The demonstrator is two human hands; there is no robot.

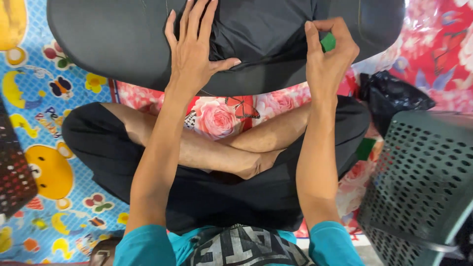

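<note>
A large piece of black fabric lies spread on the floor in front of my crossed legs. My left hand rests flat on it with fingers spread, pressing the cloth near a bunched fold. My right hand is closed on a small green piece, pinched between thumb and fingers and held against the fabric's right part.
A dark green perforated plastic basket stands at the right. A black plastic bag lies behind it. A small green square sits by my right knee. Colourful cartoon mat at left, floral mat at right. A dark perforated object at the left edge.
</note>
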